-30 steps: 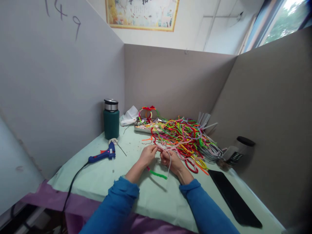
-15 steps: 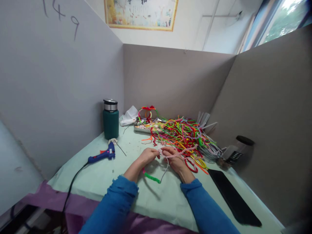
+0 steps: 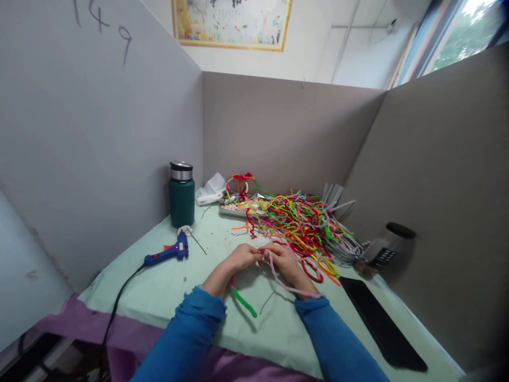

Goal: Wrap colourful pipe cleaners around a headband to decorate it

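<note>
Two hands, one glue gun, one bottle, one tray, one jar

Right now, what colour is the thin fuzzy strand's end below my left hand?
The fuzzy end is green; head view.

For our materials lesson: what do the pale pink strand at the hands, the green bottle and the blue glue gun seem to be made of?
Pale pink strand: probably chenille-like fibre, matt, as its edges look soft.
Green bottle: probably metal, its neck band silvery and shiny; the body looks painted.
Blue glue gun: likely smooth, hard plastic, going by its even colour and moulded shape.
</note>
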`<move>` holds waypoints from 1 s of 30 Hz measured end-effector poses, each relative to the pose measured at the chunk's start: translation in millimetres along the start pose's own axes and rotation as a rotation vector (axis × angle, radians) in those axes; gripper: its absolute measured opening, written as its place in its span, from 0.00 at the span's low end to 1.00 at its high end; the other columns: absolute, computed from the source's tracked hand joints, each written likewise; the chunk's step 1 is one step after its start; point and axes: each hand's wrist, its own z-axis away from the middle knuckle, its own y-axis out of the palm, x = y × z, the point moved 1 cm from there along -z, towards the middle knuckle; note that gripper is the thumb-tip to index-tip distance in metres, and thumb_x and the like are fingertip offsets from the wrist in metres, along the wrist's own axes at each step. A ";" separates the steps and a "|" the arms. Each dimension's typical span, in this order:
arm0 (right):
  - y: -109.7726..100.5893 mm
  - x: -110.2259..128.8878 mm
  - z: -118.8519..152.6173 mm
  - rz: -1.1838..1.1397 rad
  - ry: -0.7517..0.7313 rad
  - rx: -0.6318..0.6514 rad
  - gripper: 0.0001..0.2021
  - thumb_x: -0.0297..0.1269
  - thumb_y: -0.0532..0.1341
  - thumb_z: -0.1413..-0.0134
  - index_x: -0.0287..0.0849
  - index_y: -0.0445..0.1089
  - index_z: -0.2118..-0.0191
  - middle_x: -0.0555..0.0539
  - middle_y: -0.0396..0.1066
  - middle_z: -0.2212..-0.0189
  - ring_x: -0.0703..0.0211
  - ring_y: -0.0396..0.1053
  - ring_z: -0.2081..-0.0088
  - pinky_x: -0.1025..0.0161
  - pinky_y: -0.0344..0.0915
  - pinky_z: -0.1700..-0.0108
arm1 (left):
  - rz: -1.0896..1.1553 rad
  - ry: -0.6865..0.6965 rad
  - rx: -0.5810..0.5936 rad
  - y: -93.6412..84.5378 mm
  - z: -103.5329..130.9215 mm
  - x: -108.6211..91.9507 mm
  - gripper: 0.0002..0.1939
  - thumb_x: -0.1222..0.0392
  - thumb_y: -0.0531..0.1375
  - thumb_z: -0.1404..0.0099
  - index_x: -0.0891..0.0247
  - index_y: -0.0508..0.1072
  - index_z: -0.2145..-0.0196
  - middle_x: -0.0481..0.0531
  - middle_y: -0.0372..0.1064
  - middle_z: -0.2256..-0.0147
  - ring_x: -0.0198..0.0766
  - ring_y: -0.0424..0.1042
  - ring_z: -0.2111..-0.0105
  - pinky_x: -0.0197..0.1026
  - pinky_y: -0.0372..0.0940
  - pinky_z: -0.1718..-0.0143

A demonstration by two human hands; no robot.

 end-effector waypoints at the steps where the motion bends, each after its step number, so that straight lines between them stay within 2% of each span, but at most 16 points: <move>1: -0.1 -2.7 -0.8 -0.014 0.015 -0.034 0.14 0.46 0.62 0.53 0.39 0.75 0.66 0.49 0.69 0.75 0.61 0.63 0.72 0.65 0.58 0.71 | -0.006 0.034 0.001 0.6 0.3 -0.5 0.21 0.48 0.54 0.45 0.70 0.76 0.73 0.44 0.54 0.84 0.29 0.51 0.82 0.35 0.46 0.79; 4: 0.0 -9.6 -2.7 -0.083 0.034 -0.120 0.18 0.50 0.61 0.52 0.38 0.74 0.68 0.51 0.65 0.81 0.65 0.58 0.78 0.67 0.53 0.76 | -0.055 0.186 0.004 2.8 1.9 -2.8 0.18 0.51 0.52 0.43 0.69 0.74 0.75 0.44 0.53 0.83 0.29 0.52 0.80 0.34 0.47 0.77; 7: 2.4 -9.5 -3.6 -0.158 0.015 -0.164 0.16 0.49 0.61 0.52 0.38 0.72 0.74 0.52 0.63 0.82 0.66 0.56 0.80 0.67 0.52 0.77 | -0.113 0.296 -0.001 4.9 3.9 -5.1 0.14 0.54 0.54 0.44 0.68 0.70 0.77 0.43 0.53 0.82 0.29 0.52 0.79 0.33 0.47 0.77; 11: 5.4 -7.0 -5.6 -0.275 0.044 -0.230 0.17 0.49 0.62 0.54 0.39 0.67 0.79 0.52 0.63 0.83 0.67 0.56 0.81 0.67 0.51 0.78 | -0.174 0.330 -0.038 5.8 5.6 -7.2 0.13 0.55 0.54 0.43 0.67 0.68 0.79 0.42 0.52 0.82 0.28 0.52 0.79 0.33 0.46 0.77; 18: 1.5 -18.6 -10.4 -0.417 0.118 -0.171 0.17 0.48 0.61 0.54 0.39 0.65 0.81 0.51 0.63 0.86 0.67 0.57 0.85 0.68 0.49 0.83 | -0.195 0.405 -0.084 6.8 6.8 -10.2 0.12 0.58 0.55 0.43 0.67 0.67 0.80 0.42 0.53 0.83 0.27 0.52 0.80 0.33 0.46 0.77; 24: -0.2 -16.5 -12.7 -0.552 0.164 -0.284 0.16 0.48 0.63 0.56 0.40 0.64 0.81 0.53 0.62 0.88 0.69 0.56 0.86 0.70 0.50 0.85 | -0.184 0.445 -0.119 6.5 8.2 -13.3 0.11 0.60 0.56 0.43 0.67 0.67 0.80 0.42 0.52 0.83 0.27 0.52 0.80 0.32 0.47 0.77; 27: 1.7 -12.3 -12.4 -0.530 0.162 -0.315 0.17 0.49 0.65 0.59 0.40 0.64 0.81 0.54 0.61 0.88 0.70 0.55 0.87 0.70 0.49 0.86 | -0.168 0.452 -0.159 5.4 9.0 -14.7 0.11 0.59 0.55 0.42 0.67 0.68 0.78 0.42 0.54 0.82 0.28 0.53 0.79 0.32 0.49 0.76; 30: 4.8 -11.9 -11.7 -0.394 0.145 -0.319 0.20 0.52 0.63 0.58 0.39 0.65 0.81 0.54 0.59 0.89 0.70 0.52 0.88 0.70 0.47 0.86 | -0.153 0.456 -0.227 4.0 9.2 -15.1 0.11 0.58 0.54 0.40 0.66 0.69 0.76 0.44 0.58 0.81 0.29 0.55 0.78 0.33 0.50 0.75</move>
